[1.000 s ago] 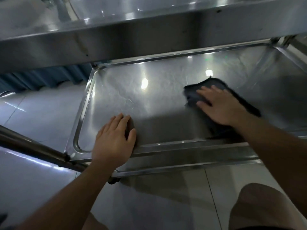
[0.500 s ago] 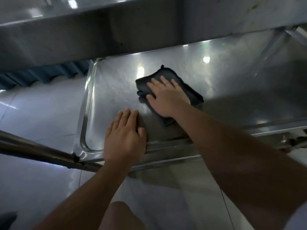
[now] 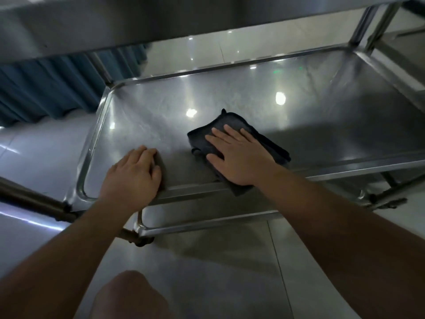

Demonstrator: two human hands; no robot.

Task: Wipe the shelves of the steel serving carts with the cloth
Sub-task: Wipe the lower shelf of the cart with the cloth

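Observation:
A dark folded cloth (image 3: 218, 132) lies on the lower steel shelf (image 3: 322, 125) of the serving cart, near its front rim. My right hand (image 3: 239, 155) presses flat on the cloth with straight, spread fingers. My left hand (image 3: 133, 176) rests on the shelf's front left part, its fingers bent over the rim, holding nothing that I can see. The upper shelf (image 3: 115, 21) overhangs at the top of the view.
A steel handle bar (image 3: 30, 199) runs in from the left to the cart's corner. Upright cart posts (image 3: 368, 21) stand at the back right. Blue curtain (image 3: 41, 88) hangs at the left. My knee (image 3: 128, 295) is low in front, over glossy floor tiles.
My right hand swept the cloth from the right of the shelf toward the middle, then stayed near the front rim. My left hand kept its place on the front left, its fingers now more bent.

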